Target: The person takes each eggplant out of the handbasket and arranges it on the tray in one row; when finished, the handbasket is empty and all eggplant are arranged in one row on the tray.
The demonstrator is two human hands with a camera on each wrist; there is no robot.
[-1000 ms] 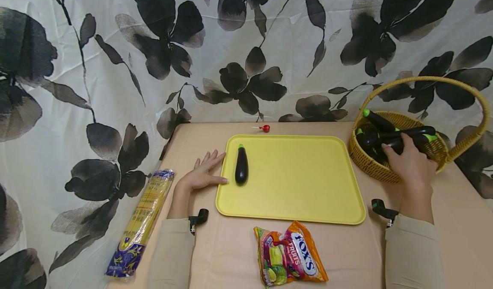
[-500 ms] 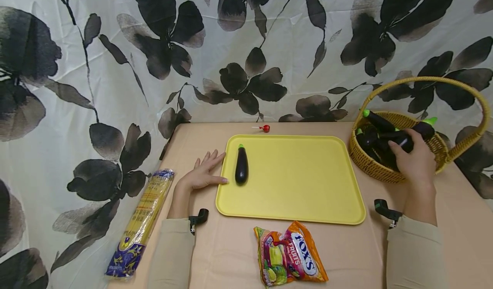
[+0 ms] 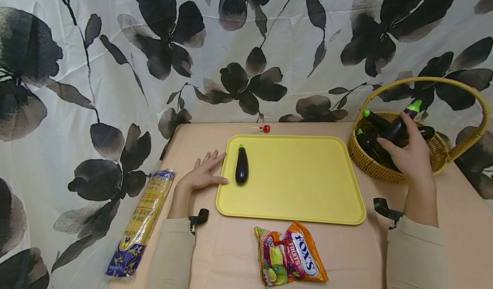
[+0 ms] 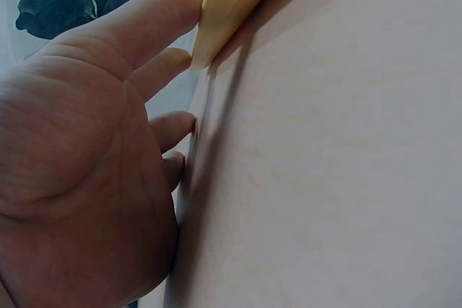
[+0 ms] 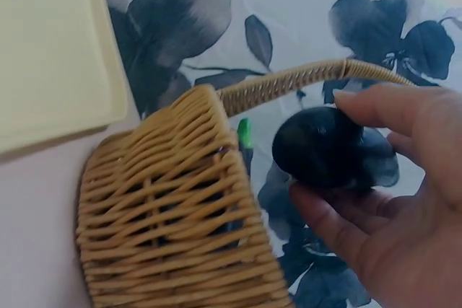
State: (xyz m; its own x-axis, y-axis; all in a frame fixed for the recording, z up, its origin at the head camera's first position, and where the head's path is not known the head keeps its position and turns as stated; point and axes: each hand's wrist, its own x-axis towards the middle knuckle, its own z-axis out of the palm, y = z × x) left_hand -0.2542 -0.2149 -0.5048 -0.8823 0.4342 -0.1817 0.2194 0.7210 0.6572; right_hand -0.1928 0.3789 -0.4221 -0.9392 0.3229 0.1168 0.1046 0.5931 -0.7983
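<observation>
At frame right, the right hand (image 3: 414, 154) grips a glossy eggplant (image 3: 396, 130) over the wicker basket (image 3: 379, 172)! Left of centre, the left hand (image 3: 202, 174), fingers outstretched, touches the yellow tray (image 3: 300, 182), a second eggplant (image 3: 242, 168) lying on it.

L hand (image 4: 81, 151), palm twd cam, touching yel tray (image 4: 234, 1) edge; floral cloth (image 4: 61, 6) bhnd.

A peach tabletop (image 3: 346, 254) carries a yellow tray (image 3: 296, 177), a wicker basket (image 3: 379, 171) right of it, a small red object (image 3: 265, 129) behind, a colourful bag (image 3: 289, 254) in front and, along the left edge, a spaghetti packet (image 3: 140, 224).
</observation>
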